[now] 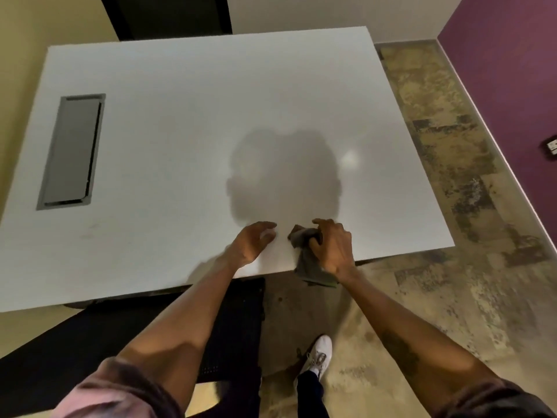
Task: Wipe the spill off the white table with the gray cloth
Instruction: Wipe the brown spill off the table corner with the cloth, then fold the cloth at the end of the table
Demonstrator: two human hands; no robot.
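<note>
The white table [180, 146] fills the upper middle of the head view. My right hand [333, 245] grips the gray cloth [310, 263] at the table's near edge; part of the cloth bunches on the top and part hangs over the edge. My left hand [254, 242] hovers just left of the cloth over the table with curled, parted fingers and nothing in it. I cannot make out a spill on the surface; a dark shadow of my head lies beyond the hands.
A gray rectangular cable hatch [70, 152] is set into the table's left side. A black chair [168, 13] stands at the far side, and another black chair [229, 327] is below the near edge. A purple wall [512, 70] lies to the right.
</note>
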